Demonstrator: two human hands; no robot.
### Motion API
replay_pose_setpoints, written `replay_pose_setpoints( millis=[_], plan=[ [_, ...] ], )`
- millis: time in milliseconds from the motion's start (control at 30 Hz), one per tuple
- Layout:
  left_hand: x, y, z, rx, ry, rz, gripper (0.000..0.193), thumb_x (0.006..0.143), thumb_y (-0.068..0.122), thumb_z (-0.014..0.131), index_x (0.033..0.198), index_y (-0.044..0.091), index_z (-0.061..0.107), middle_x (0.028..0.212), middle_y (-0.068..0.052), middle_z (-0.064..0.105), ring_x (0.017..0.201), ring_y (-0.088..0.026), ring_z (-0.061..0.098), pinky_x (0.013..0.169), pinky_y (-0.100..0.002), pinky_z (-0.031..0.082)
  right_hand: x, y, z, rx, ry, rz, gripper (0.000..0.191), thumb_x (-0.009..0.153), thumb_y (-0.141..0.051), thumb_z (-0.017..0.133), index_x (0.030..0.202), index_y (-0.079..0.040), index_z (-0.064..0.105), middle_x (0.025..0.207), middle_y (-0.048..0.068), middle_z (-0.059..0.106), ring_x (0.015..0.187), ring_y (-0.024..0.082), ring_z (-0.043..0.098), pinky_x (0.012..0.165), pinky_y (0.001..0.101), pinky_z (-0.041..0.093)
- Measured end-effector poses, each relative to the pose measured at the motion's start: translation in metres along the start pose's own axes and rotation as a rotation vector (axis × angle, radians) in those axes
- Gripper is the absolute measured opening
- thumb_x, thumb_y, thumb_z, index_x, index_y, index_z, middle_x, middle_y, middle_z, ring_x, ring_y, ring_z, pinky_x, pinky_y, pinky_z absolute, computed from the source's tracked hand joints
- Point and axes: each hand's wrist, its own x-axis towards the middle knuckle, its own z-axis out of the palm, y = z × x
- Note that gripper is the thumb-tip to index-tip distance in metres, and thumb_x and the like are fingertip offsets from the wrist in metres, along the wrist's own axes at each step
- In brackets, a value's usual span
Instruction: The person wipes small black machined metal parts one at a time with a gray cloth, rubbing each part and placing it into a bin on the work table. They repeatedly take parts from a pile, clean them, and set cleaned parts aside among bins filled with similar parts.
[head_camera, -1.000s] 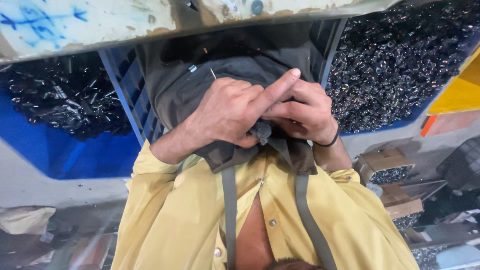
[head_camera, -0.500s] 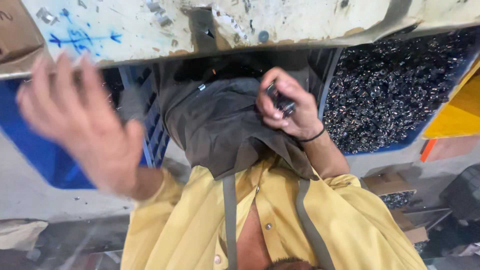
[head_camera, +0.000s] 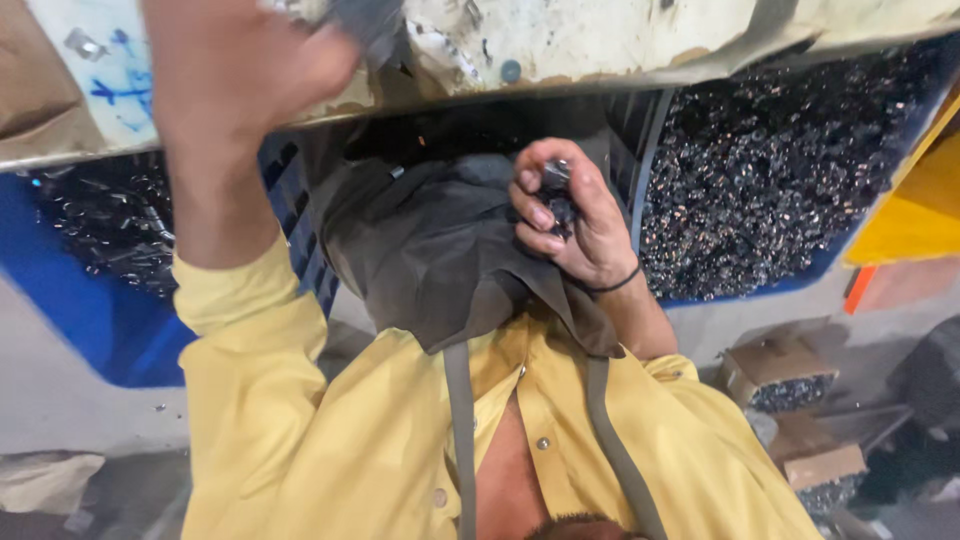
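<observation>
Looking down through the head view: right hand curled tight around a small cluster of dark metal parts, held over the grey apron just below the worn table edge. Left hand raised to that edge near its left end, blurred, fingers bent, contents impossible to tell. Apparently mid-way: one handful gripped, nothing visibly set down yet, and blue bins of dark parts on both sides heaped full.

left hand raised, blurred | right hand fingers curled shut
</observation>
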Motion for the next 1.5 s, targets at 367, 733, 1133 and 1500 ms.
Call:
replay_pose_setpoints(
  millis=[367,733,1133,1500],
  plan=[
    [-0.056,0.102,0.04,-1.302,0.063,-0.301,0.033,0.09,0.025,0.07,0.113,0.006,0.057,0.096,-0.01,0.061,0.083,-0.02,0.057,0.075,-0.032,0.044,0.014,0.001,0.014,-0.403,0.211,-0.324,0.027,0.111,-0.033,0.061,0.12,-0.009,0.054,0.101,0.017,0.07,0.063,0.011,0.055,0.05,0.0213,0.041],
    [-0.067,0.105,0.068,-0.751,-0.233,-0.013,0.089,0.065,0.027,0.067,0.147,0.003,0.04,0.131,-0.02,0.061,0.114,-0.032,0.067,0.095,-0.037,0.053,0.022,-0.006,0.035,-1.479,-0.191,-1.247,0.029,0.103,-0.025,0.066,0.096,0.001,0.054,0.079,0.017,0.069,0.069,0.028,0.071,0.06,0.0349,0.053],
    [-0.067,0.119,0.068,-0.51,-0.121,0.105,0.094,0.074,0.014,0.078,0.156,0.005,0.034,0.114,-0.016,0.069,0.088,-0.03,0.073,0.077,-0.034,0.058,0.018,-0.012,0.035,-1.626,-0.348,-1.03,0.028,0.09,-0.016,0.085,0.102,0.002,0.067,0.095,0.017,0.067,0.083,0.028,0.07,0.07,0.0384,0.058],
    [-0.067,0.118,0.057,-0.164,-0.234,0.321,0.119,0.05,0.035,0.086,0.156,0.005,0.041,0.073,0.0,0.054,0.065,-0.022,0.059,0.06,-0.039,0.043,0.012,-0.024,0.035,-1.631,-0.547,-0.951,0.017,0.078,-0.001,0.079,0.094,-0.003,0.073,0.088,0.009,0.068,0.072,0.024,0.069,0.059,0.035,0.053]
  ],
)
